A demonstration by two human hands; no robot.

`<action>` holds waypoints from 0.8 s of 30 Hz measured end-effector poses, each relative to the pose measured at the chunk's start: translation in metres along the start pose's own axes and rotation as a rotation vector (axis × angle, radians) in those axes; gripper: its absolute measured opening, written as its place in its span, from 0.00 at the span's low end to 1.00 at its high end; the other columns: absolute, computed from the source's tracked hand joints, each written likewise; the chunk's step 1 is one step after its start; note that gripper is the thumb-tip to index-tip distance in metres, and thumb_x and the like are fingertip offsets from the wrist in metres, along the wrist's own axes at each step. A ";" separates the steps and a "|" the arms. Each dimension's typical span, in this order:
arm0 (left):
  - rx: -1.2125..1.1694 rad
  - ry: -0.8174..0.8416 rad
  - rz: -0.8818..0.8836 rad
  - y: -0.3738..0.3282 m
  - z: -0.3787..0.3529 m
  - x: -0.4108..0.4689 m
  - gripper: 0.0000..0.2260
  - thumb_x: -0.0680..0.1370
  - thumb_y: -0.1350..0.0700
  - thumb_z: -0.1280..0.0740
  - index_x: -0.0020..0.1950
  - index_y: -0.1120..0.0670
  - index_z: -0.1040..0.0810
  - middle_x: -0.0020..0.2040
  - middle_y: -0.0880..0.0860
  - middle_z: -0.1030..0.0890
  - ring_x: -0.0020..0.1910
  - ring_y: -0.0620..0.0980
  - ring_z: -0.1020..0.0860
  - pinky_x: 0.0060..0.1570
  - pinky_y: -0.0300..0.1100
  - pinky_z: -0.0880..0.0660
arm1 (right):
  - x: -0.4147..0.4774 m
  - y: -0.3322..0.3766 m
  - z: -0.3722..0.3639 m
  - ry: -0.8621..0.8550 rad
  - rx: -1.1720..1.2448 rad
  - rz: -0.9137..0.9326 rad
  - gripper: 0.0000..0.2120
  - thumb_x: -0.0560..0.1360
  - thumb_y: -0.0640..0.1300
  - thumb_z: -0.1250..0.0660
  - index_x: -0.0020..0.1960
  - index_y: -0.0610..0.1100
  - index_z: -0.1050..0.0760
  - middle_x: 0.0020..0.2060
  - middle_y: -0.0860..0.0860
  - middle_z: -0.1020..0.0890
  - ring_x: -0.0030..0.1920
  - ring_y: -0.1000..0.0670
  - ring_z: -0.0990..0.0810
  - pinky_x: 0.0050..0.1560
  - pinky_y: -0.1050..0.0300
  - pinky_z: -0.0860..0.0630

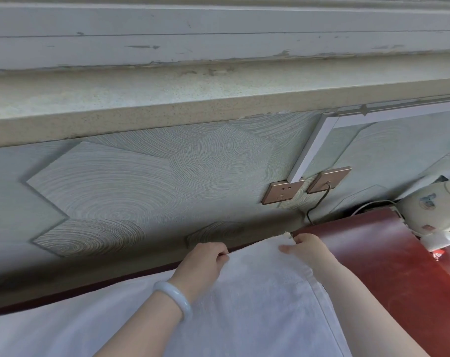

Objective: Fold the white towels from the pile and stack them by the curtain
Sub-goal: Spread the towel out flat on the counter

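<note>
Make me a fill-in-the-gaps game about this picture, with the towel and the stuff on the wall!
1. The left hand and right hand hold up a white ____.
2. The pale bracelet sits on the ____ wrist.
3. The wall has ____ gold sockets.
4. The dark cable goes into the ____ one of them.

Missing words: towel; left; two; right.
</note>
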State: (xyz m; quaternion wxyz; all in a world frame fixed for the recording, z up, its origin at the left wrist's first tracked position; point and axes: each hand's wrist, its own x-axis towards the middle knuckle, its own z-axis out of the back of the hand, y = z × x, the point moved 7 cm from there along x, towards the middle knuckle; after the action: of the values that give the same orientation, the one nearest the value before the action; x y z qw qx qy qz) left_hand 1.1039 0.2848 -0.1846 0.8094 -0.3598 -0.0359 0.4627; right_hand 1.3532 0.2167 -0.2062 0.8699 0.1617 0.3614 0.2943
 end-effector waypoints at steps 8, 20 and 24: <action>0.153 0.060 0.175 0.020 0.004 0.001 0.11 0.77 0.47 0.35 0.38 0.52 0.27 0.36 0.48 0.26 0.37 0.49 0.27 0.32 0.42 0.36 | -0.005 0.002 0.005 -0.193 0.036 0.084 0.13 0.70 0.41 0.26 0.45 0.42 0.31 0.39 0.49 0.27 0.43 0.48 0.28 0.36 0.59 0.33; 0.187 0.357 0.090 0.041 0.019 -0.018 0.14 0.77 0.44 0.33 0.33 0.48 0.28 0.39 0.46 0.30 0.37 0.45 0.30 0.39 0.40 0.34 | 0.003 0.001 0.011 -0.049 0.475 0.127 0.11 0.69 0.34 0.25 0.34 0.42 0.27 0.32 0.45 0.23 0.34 0.47 0.26 0.38 0.54 0.28; 0.210 0.243 0.085 0.053 0.035 -0.006 0.15 0.75 0.49 0.29 0.34 0.52 0.32 0.31 0.46 0.33 0.32 0.45 0.33 0.30 0.39 0.40 | 0.008 -0.011 0.024 -0.147 0.579 0.087 0.12 0.67 0.34 0.24 0.34 0.44 0.26 0.32 0.45 0.22 0.35 0.47 0.26 0.39 0.51 0.29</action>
State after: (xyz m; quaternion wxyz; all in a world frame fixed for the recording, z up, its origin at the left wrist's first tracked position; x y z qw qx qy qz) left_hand 1.0489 0.3162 -0.1901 0.8206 -0.3279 0.1260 0.4508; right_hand 1.3800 0.2113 -0.1993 0.7979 0.4390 0.3591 0.2039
